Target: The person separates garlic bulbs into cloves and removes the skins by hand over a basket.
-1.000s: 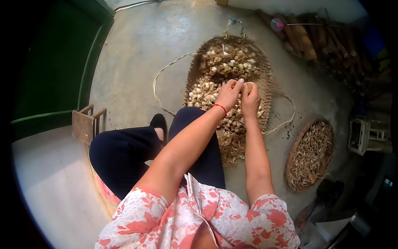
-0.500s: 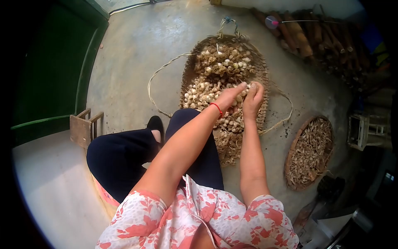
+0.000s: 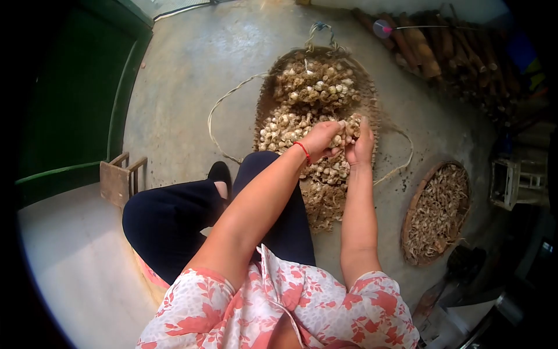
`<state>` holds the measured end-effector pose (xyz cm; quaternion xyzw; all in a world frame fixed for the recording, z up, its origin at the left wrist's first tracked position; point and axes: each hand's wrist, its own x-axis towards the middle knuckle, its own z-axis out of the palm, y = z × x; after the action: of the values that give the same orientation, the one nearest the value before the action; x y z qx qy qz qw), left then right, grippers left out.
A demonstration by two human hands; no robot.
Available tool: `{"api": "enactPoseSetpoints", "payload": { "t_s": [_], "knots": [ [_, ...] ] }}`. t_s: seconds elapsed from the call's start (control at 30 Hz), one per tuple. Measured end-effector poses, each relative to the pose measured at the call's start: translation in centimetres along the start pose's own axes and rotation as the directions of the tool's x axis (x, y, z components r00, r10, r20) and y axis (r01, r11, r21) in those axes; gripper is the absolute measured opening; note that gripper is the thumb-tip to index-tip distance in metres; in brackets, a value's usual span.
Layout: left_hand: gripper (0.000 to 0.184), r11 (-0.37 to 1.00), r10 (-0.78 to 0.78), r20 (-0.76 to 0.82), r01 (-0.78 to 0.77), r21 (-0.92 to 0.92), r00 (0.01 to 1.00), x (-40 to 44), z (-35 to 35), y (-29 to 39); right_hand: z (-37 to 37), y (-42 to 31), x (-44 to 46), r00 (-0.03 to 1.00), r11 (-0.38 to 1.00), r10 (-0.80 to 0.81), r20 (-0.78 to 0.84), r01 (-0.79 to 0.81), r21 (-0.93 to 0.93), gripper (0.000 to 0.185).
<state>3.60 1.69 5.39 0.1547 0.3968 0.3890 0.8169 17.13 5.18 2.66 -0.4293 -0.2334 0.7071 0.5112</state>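
Above the right edge of the long, oval, woven basket (image 3: 376, 139), your two hands meet around a small clump of pale, dry, garlic-like bulbs (image 3: 353, 125). Your right hand (image 3: 361, 149) cups it from the right, fingers raised along its side, which seems to steady it. Your left hand (image 3: 318, 139), with the red cord bracelet (image 3: 303, 152) at its wrist, is curled inward and grasps the clump from the left, its thumb near the top; what lies under those fingers is too small to tell. Working low over the basket likely lets loose bits drop back among the heaped whitish bulbs (image 3: 283, 129), which run from its far edge towards your knee.

The basket lies lengthwise on the grey floor (image 3: 180, 75), just beside your bent leg in dark trousers (image 3: 268, 168), probably so that both hands reach the heap easily. Its twisted, pale rope loop (image 3: 216, 107) spreads out past the left edge, out of your hands' way. Right of the basket and apart from it, a round, shallow, woven tray (image 3: 410, 224) holds thin, dry, brownish pieces (image 3: 439, 209), keeping them separate from the bulbs.
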Motion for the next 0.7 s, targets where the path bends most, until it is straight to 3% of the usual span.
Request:
{"api": "enactPoseSetpoints", "payload": {
  "t_s": [0.1,0.17,0.23,0.47,0.57,0.6,0.67,0.7],
  "knots": [
    [0.021,0.998,0.055,-0.070,-0.053,0.038,0.996,0.7,-0.2,-0.4,-0.5,-0.6,-0.1,0.997,0.999,0.040,0.065,-0.040,-0.006,0.029],
    [0.021,0.984,0.086,-0.266,-0.040,0.173,0.960,1.3,-0.6,-0.8,-0.6,-0.7,-0.1,0.996,0.998,0.058,0.065,-0.056,-0.031,0.029],
    [0.021,0.976,0.100,-0.285,-0.039,0.214,0.953,1.8,-1.3,-1.2,-0.8,-0.8,-0.4,0.983,0.990,0.113,0.142,-0.099,-0.099,0.026],
    [0.019,0.878,0.151,-0.370,0.048,0.476,0.917,1.7,-1.4,-1.9,-1.9,0.2,-0.7,0.983,0.979,0.075,0.168,-0.041,-0.200,0.022],
    [0.025,0.899,0.270,-0.410,-0.076,0.431,0.871,2.6,-1.7,-3.2,-2.2,-0.2,-1.0,0.979,0.961,0.080,0.187,-0.026,-0.275,0.024],
    [0.025,0.899,0.270,-0.410,-0.076,0.431,0.871,2.2,-1.5,-2.7,-2.6,-0.2,-0.8,0.981,0.967,0.057,0.185,-0.008,-0.254,0.024],
    [0.028,0.965,0.177,-0.309,-0.103,0.241,0.934,0.9,-0.6,-1.0,-3.0,-0.5,-0.7,0.983,0.973,0.031,0.181,0.012,-0.231,0.024],
    [0.028,0.965,0.176,-0.310,-0.102,0.243,0.934,0.8,-0.3,-0.8,-2.8,-0.9,-0.8,0.975,0.951,0.062,0.212,0.006,-0.308,0.024]
  ]
}}
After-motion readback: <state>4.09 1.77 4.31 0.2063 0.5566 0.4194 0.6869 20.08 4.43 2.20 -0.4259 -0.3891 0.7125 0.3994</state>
